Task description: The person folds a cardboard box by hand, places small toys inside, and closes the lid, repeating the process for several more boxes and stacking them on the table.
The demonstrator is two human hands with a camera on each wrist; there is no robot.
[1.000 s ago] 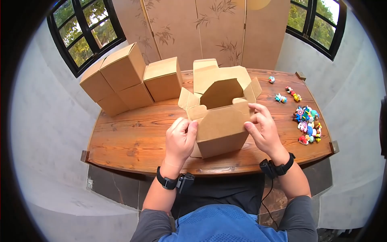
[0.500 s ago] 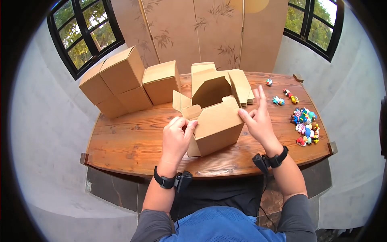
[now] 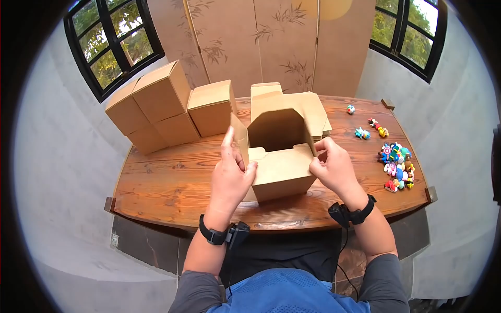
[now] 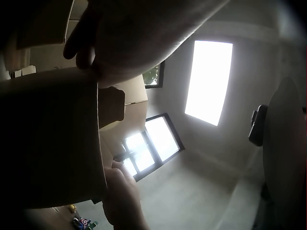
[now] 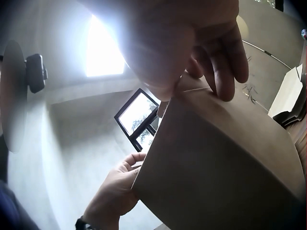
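Left hand: we see it at the left side of the carton, index finger stretched straight along the raised left flap, thumb resting by the near corner; its fingers look extended rather than clenched.
Right hand: bent fingers and thumb pinch the cardboard at the right flap; in the right wrist view we find those fingers bent over the carton's edge.
Left window: black-framed, with green foliage behind its panes.
Wooden table: reddish brown, its grain running from side to side, with everything we list below as cardboard or toys standing on it.
Stacked boxes: plain brown, closed, piled two high at the table's left.
Single box: closed too, just to the right of that pile.
Folding screen: pale, with painted leaves, upright behind the table.
Carton: between the two hands, close to the table's near edge, flaps raised; we look down into its dark interior.
Flat cardboard: layered sheets just behind the carton, partly hidden by it.
Loose toys: a few small colourful figures, well to the right of the carton.
Toy pile: many more figures heaped together near the table's right edge.
Right window: black-framed, foliage beyond.
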